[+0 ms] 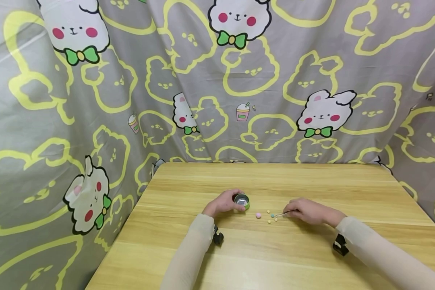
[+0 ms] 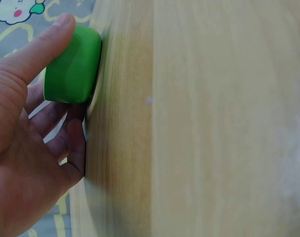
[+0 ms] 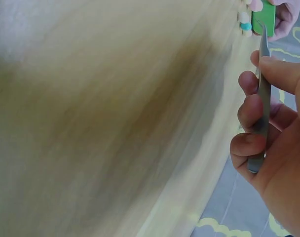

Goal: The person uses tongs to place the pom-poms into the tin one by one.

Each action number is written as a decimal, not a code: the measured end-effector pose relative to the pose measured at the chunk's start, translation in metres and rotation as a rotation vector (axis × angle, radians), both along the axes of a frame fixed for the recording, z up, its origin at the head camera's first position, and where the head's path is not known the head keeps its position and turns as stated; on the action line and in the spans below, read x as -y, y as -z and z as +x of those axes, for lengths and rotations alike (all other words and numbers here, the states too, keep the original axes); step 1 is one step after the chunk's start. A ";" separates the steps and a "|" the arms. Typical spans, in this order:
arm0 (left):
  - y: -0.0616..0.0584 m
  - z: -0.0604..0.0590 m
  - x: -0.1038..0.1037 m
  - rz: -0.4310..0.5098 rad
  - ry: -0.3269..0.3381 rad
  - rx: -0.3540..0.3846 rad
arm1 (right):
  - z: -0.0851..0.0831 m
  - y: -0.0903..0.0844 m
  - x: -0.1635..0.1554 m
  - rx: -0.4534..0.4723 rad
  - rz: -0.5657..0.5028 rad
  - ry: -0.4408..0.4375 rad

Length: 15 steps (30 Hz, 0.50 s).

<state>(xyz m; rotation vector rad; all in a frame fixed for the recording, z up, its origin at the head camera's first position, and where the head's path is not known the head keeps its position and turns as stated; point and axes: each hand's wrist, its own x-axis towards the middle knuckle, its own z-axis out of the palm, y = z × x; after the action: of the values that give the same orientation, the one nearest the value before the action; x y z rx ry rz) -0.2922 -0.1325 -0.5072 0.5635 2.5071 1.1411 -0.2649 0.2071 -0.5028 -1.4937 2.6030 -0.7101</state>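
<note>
A small green tin (image 1: 242, 200) with a shiny metal inside stands on the wooden table (image 1: 311, 257). My left hand (image 1: 222, 202) curls round it, thumb and fingers on its green side (image 2: 73, 66). My right hand (image 1: 308, 210) pinches thin metal tweezers (image 1: 283, 214), also seen as a grey strip (image 3: 261, 106) between thumb and fingers. The tweezer tips point left at several small pastel beads (image 1: 267, 215), one pink bead (image 1: 258, 215) lying nearest the tin. In the right wrist view the beads (image 3: 246, 19) and the tin (image 3: 264, 17) show at the top edge.
A grey cloth with yellow bear outlines and white bunnies (image 1: 326, 112) hangs behind and along both sides of the table. Black wrist camera mounts (image 1: 217, 237) sit on both sleeved forearms.
</note>
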 end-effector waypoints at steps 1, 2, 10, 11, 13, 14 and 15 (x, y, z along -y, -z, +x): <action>0.000 0.000 0.000 0.000 0.000 -0.001 | 0.000 -0.001 0.000 -0.004 -0.002 0.002; 0.000 0.000 0.000 0.002 -0.001 -0.002 | 0.000 -0.001 0.000 -0.001 -0.001 0.008; 0.001 0.000 0.002 0.000 0.005 -0.009 | 0.001 -0.001 0.002 -0.004 0.040 0.008; 0.001 0.000 0.002 -0.001 0.006 -0.009 | 0.001 -0.001 0.002 -0.002 0.047 0.012; 0.001 -0.001 0.002 0.001 0.007 -0.008 | 0.001 0.000 0.002 0.007 0.063 0.024; 0.001 -0.001 0.002 0.002 0.008 -0.009 | 0.001 0.000 0.002 0.010 0.069 0.029; 0.000 -0.001 0.002 0.000 0.009 -0.008 | 0.000 0.000 0.001 0.014 0.075 0.033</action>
<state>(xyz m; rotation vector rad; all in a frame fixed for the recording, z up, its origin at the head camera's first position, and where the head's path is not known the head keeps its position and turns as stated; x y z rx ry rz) -0.2928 -0.1342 -0.5075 0.5798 2.5090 1.1381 -0.2645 0.2056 -0.5030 -1.4238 2.6189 -0.6165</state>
